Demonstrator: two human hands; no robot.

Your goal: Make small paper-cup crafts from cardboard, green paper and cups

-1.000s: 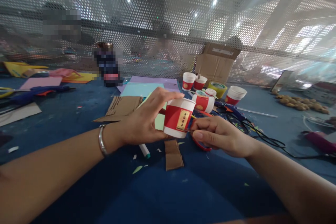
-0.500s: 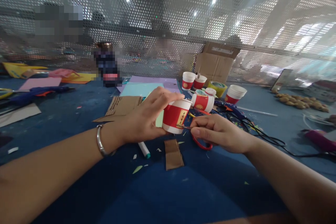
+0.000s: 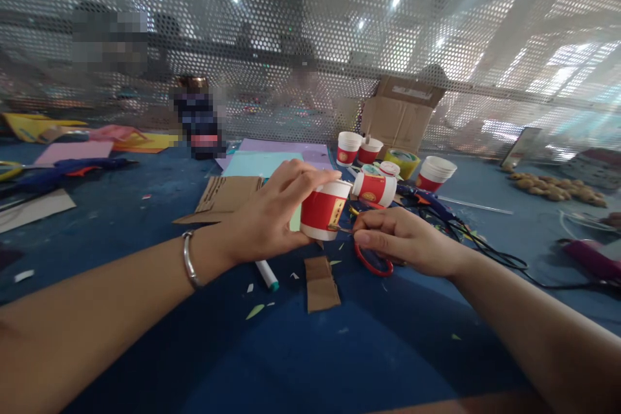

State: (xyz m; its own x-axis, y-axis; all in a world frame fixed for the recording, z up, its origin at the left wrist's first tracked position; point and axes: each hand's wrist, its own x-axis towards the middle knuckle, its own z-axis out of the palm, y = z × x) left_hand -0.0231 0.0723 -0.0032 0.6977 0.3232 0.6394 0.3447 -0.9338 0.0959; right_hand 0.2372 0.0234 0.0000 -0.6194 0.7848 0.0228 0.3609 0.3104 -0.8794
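In the head view, my left hand [image 3: 279,217] is closed around a red and white paper cup [image 3: 317,212], thumb under its base and fingers at its rim. The cup is held tilted a little above the table. My right hand [image 3: 405,239] pinches a thin dark narrow piece [image 3: 342,229], whose tip meets the lower right side of the cup. What kind of thing this is, I cannot make out. Just beneath that hand shows a red loop handle [image 3: 372,264], partly hidden. Below the cup lies a small folded cardboard piece [image 3: 321,284], with a white marker [image 3: 266,275] left of it.
More paper cups [image 3: 349,147] stand behind, and one lies on its side [image 3: 376,189]. A yellow tape roll [image 3: 402,163], a blue glue gun [image 3: 431,202] and black cables are at the right. Coloured paper [image 3: 264,165] and corrugated cardboard [image 3: 230,194] lie left of centre. A perforated screen closes the back.
The cup has risen and tipped very slightly in my left hand. The thin piece in my right hand has shifted a little along the cup's lower side.
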